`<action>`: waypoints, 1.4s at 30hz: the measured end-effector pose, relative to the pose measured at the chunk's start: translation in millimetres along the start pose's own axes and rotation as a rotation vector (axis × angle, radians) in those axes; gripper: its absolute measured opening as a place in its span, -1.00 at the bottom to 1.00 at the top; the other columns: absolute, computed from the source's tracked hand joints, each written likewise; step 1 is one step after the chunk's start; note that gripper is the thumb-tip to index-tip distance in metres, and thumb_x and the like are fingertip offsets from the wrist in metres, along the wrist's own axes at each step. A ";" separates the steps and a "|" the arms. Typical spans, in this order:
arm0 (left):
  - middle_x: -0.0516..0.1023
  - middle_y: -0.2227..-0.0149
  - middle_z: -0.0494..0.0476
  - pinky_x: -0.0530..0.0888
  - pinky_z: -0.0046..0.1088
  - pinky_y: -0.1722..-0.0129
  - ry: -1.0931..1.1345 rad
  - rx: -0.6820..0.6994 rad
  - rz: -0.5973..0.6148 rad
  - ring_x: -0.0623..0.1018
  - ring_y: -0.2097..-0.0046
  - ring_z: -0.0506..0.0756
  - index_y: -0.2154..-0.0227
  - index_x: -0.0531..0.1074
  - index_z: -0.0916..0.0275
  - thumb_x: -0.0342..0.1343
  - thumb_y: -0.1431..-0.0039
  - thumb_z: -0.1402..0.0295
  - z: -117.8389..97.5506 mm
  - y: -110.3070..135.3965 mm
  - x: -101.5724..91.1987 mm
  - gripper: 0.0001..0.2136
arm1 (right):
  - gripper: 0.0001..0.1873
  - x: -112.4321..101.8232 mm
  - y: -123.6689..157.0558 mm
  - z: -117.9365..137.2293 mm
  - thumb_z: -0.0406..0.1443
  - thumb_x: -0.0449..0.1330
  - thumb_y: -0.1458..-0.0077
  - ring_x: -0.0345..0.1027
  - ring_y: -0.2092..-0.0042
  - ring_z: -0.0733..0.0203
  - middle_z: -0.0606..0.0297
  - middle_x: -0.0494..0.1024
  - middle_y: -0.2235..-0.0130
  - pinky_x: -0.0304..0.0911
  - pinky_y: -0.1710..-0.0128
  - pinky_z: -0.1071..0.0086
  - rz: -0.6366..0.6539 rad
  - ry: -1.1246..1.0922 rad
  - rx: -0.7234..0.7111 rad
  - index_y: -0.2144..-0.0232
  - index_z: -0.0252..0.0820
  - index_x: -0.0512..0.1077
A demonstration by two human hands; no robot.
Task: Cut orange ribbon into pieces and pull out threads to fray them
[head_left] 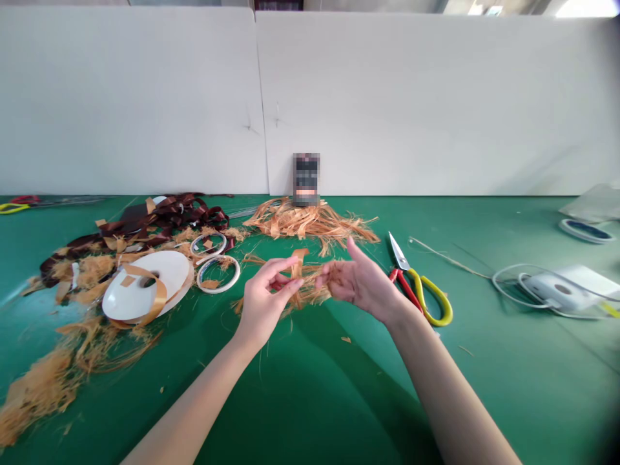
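Note:
Between the thumb and fingers of my left hand [266, 294] is a short piece of tan ribbon [300, 257], pinched and standing upward. My right hand [363, 284] is open, palm turned inward and thumb raised, its fingertips beside thin frayed raffia-like strands [317, 296]. These strands lie below and between the two hands; whether the right fingertips touch them I cannot tell. Just right of that hand, scissors [443, 300] with yellow and red handles rest on the table, partly hidden by the wrist. Behind the hands, a bundle of tan strips [310, 223] is spread out.
A white spool [121, 294] with tan ribbon, tape rings [217, 290], dark brown ribbon [179, 216] and frayed fibre [39, 387] crowd the left. A blurred dark box [307, 177] stands against the white partition [411, 97]. A white device [571, 287] with cable lies right on the green table [484, 400].

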State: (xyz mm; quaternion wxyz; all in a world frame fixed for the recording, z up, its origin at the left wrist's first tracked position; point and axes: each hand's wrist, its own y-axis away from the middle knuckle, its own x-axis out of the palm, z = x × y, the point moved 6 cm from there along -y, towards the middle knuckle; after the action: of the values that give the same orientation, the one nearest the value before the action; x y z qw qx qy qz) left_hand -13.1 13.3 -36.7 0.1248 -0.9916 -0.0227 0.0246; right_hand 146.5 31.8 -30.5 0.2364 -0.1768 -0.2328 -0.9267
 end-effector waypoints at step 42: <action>0.49 0.18 0.06 0.23 -0.58 0.59 -0.093 0.011 0.058 0.36 0.46 -0.08 0.13 0.51 0.10 0.24 -0.04 0.40 -6.7 8.4 7.2 -0.71 | -0.26 -6.8 13.3 13.6 0.16 -0.16 -0.17 -0.31 0.67 0.41 0.49 -0.03 0.74 -0.20 0.69 0.49 0.052 -0.118 -0.247 0.44 -0.25 0.57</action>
State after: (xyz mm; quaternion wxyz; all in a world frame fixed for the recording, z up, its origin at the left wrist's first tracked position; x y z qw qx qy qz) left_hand -5.2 3.9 -32.6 0.1281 -0.9890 0.0002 0.0745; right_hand 162.0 30.9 -17.5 0.2225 -0.2648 -0.1258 -0.9298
